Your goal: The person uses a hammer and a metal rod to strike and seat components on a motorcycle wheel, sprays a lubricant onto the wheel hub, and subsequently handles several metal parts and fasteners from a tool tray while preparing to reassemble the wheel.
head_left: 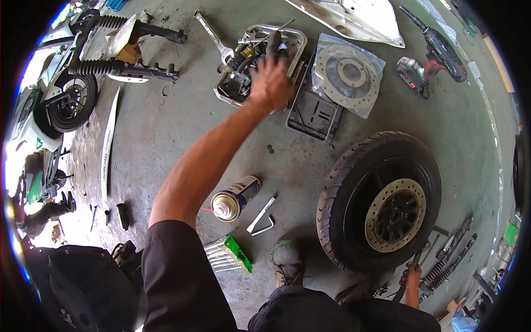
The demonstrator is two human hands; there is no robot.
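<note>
reaching well forward, we have our left grip (271, 84) over the metal tray (303, 42) of loose tools (238, 72), which sits on the floor (141, 149) ahead of us, beyond the spray can (235, 198). that hand is blurred, so we cannot tell how wide its fingers are spread or whether they have hold of anything. our right grip (411, 281), down by the near edge of the wheel (354, 202), looks curled round a dark tool (401, 290), though it is small in view. the wheel is on the floor to our right, its brake disc (371, 224) facing us.

to do this well, we would look before feeling about: the tray is crowded, so we should pinch one piece by its handle and lift it straight out, letting nothing snag. the bagged disc (336, 83) lies near the tray, so our way back should swing clear of it.
</note>
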